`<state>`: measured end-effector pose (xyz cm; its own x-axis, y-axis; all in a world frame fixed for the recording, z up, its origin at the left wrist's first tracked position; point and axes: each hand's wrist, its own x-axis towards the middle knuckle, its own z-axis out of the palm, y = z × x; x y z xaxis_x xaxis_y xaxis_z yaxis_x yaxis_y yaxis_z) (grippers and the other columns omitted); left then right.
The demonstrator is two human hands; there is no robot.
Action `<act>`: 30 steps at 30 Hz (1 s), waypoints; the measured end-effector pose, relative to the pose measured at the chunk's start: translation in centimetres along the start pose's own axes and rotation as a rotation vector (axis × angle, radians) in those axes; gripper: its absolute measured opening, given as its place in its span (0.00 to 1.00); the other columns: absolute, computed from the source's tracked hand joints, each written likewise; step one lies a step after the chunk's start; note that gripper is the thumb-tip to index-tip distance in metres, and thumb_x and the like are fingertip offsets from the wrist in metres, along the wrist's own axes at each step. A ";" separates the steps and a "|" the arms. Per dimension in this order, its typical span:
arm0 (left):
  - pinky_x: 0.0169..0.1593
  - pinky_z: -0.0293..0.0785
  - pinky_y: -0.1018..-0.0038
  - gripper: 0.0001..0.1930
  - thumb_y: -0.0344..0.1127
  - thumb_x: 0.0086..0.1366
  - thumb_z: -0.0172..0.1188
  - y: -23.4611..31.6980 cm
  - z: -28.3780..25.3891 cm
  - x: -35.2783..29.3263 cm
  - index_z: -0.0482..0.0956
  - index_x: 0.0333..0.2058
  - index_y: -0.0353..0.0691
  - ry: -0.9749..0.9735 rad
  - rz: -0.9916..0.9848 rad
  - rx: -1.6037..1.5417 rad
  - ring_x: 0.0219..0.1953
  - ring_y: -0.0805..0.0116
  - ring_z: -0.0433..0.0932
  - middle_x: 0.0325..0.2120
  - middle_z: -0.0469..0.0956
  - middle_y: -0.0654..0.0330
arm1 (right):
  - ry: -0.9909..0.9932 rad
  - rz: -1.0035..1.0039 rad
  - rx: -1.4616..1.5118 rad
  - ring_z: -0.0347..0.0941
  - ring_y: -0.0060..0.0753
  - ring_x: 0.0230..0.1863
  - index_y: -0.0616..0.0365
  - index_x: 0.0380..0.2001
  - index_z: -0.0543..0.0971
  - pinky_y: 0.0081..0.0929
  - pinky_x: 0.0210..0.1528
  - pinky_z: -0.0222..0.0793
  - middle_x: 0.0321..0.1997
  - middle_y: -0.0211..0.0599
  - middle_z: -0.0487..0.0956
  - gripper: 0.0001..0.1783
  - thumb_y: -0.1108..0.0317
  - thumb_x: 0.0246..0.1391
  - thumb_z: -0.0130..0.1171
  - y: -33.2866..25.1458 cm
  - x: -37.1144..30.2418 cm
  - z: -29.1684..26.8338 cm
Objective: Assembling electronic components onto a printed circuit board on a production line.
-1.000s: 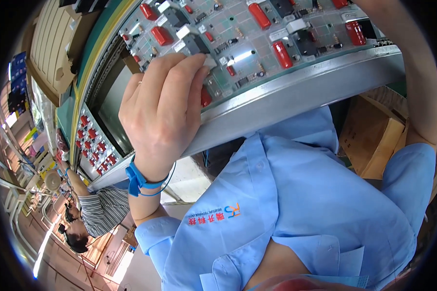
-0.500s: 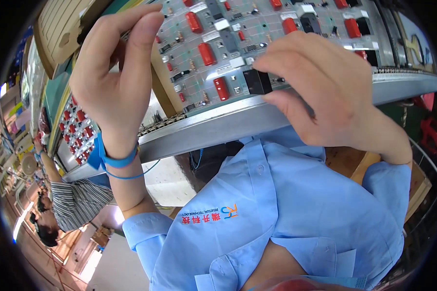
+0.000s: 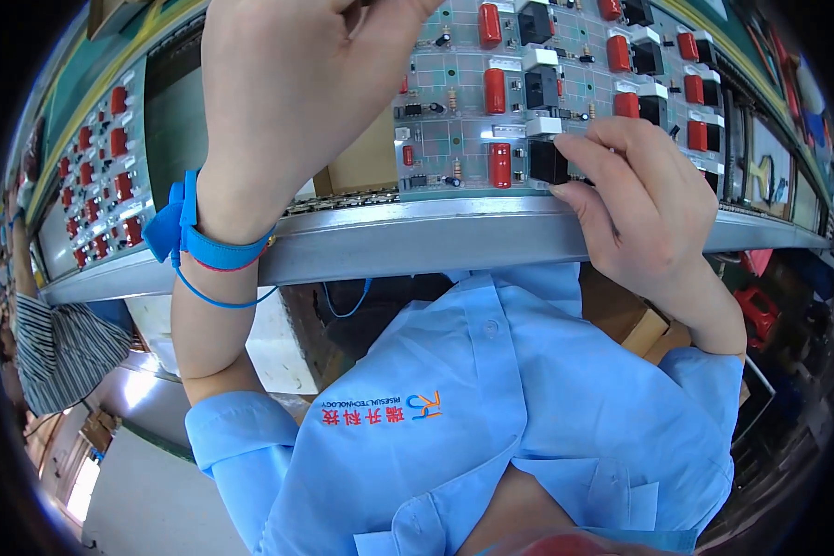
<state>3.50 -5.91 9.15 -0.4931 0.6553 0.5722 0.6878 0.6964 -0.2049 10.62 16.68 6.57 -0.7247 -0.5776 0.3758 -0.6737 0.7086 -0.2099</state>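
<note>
My right hand (image 3: 653,190) is at the near edge of a panel of circuit boards (image 3: 463,148). Its thumb and forefinger pinch the right side of a black box-shaped relay (image 3: 548,163), which sits beside a red cylindrical capacitor (image 3: 500,165). A white connector (image 3: 543,127) lies just behind the relay. My left hand (image 3: 296,93), with a blue wrist strap (image 3: 221,248) and cord, reaches over the left side of the panel. Its fingertips pass beyond the top of the picture, so what they hold or touch is hidden.
The panel rests on a conveyor with a metal rail (image 3: 417,236) along its near side. Another populated panel (image 3: 102,176) is on the line to the left. A person in a striped shirt (image 3: 74,347) is at the far left. Cardboard (image 3: 361,162) shows beneath my left hand.
My left hand has moved up and forward over the boards, its fingertips leaving the picture. My right hand stays at the black relay. The whole view has turned and shifted.
</note>
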 end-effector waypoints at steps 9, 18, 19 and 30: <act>0.22 0.64 0.78 0.03 0.24 0.56 0.65 -1.1 -0.6 -0.3 0.81 0.29 0.32 0.070 -0.304 -0.333 0.19 0.70 0.72 0.21 0.76 0.58 | 0.093 -0.271 -0.181 0.69 0.23 0.23 0.57 0.35 0.82 0.21 0.18 0.59 0.32 0.30 0.76 0.16 0.64 0.39 0.63 -0.8 1.0 -0.7; 0.28 0.73 0.72 0.03 0.31 0.58 0.65 -4.2 2.3 -2.3 0.83 0.31 0.41 0.285 -0.469 -0.607 0.25 0.61 0.79 0.26 0.80 0.57 | -0.258 -0.306 -0.153 0.77 0.29 0.22 0.55 0.19 0.79 0.25 0.17 0.65 0.21 0.32 0.78 0.03 0.68 0.38 0.59 -5.3 9.2 3.3; 0.28 0.73 0.70 0.03 0.32 0.58 0.65 -4.3 2.7 -2.3 0.83 0.31 0.41 0.302 -0.460 -0.595 0.25 0.59 0.79 0.26 0.79 0.58 | -0.260 -0.297 -0.176 0.78 0.29 0.22 0.54 0.17 0.80 0.29 0.18 0.67 0.17 0.30 0.77 0.03 0.70 0.40 0.58 -5.5 9.8 3.8; 0.26 0.70 0.75 0.02 0.30 0.58 0.65 -7.3 -0.6 -5.0 0.83 0.31 0.40 0.430 -0.513 -0.469 0.23 0.66 0.76 0.23 0.76 0.60 | -0.455 -0.175 -0.199 0.79 0.42 0.27 0.59 0.29 0.73 0.37 0.25 0.71 0.27 0.40 0.76 0.06 0.75 0.43 0.54 -5.2 10.9 2.3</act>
<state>1.26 -14.42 8.26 -0.6252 0.0519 0.7788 0.6303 0.6221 0.4645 5.88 5.76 9.64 -0.6236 -0.7802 -0.0491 -0.7815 0.6238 0.0128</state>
